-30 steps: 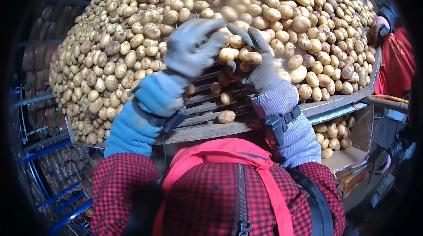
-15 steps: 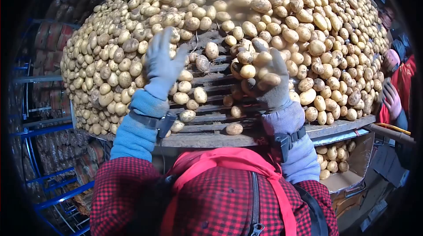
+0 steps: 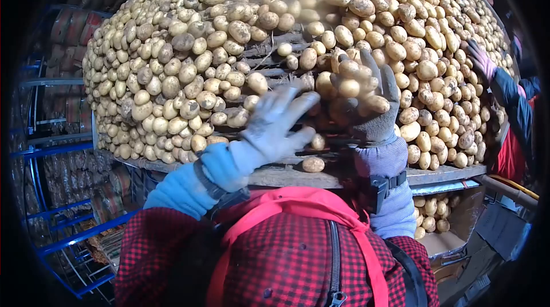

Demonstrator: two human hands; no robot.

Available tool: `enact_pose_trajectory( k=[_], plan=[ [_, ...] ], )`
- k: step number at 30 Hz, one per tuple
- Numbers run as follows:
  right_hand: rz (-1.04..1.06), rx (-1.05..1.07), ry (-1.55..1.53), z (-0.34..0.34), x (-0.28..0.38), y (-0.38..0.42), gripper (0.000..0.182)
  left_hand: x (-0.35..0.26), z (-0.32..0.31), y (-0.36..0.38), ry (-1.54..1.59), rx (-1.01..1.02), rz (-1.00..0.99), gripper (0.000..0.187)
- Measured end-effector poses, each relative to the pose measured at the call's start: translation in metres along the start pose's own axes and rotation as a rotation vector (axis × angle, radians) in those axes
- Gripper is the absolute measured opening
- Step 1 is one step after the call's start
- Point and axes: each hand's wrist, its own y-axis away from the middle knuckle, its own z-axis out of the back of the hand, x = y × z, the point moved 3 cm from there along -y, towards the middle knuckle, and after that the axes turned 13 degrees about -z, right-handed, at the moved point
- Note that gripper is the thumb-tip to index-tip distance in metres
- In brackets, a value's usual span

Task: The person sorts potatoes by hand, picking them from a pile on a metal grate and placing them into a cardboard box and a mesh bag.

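Note:
A large heap of potatoes (image 3: 166, 86) covers a slatted table (image 3: 275, 61), whose slats show in a gap before me. My left hand (image 3: 278, 120), in a grey glove, is over this gap with fingers spread, slightly blurred, and holds nothing. Several potatoes (image 3: 350, 87) rest in my right hand (image 3: 379, 103), also gloved and cupped palm-inward at the gap's right side. Its fingertips point away from me, and some of its fingers are hidden behind the potatoes. A single potato (image 3: 313, 164) lies near the table's front edge, close below my left hand.
Below the table at right stands a cardboard box (image 3: 452, 232) with potatoes in it. Another person's gloved hand (image 3: 481, 61) touches the heap at far right. Blue metal racks (image 3: 57, 152) with filled bags are at left. A wooden rail (image 3: 286, 179) edges the table in front of me.
My left hand has swung right and nearer to me, over the gap. My right hand has shifted slightly right, still cupping potatoes. The other person's hand at right has reached onto the heap.

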Motion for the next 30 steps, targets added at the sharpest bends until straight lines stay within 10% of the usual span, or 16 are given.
enact_pose_trajectory(
  k=[4,7,9,15,21,30],
  plan=[
    [-0.554,0.088,-1.003,-0.025,-0.008,0.017,0.045,0.047,0.017,0.051,-0.354,-0.05,0.262,0.065],
    [-0.534,0.195,-0.658,-0.024,-0.008,0.016,0.052,0.03,0.004,0.049,-0.237,0.208,0.34,0.059],
    [-0.273,0.248,-0.145,-0.022,-0.01,0.012,0.056,0.011,-0.005,0.033,-0.114,0.027,0.1,0.055],
    [-0.444,0.066,-0.566,-0.032,-0.023,0.024,0.067,0.054,0.035,-0.008,0.227,-0.183,0.114,0.037],
    [-0.534,0.132,-0.853,-0.031,-0.024,0.024,0.068,0.14,0.029,-0.016,-0.404,0.692,0.334,0.051],
    [-0.234,-0.056,-0.295,-0.027,-0.019,0.018,0.052,0.132,0.055,-0.005,0.008,0.234,0.608,0.044]
  ],
)
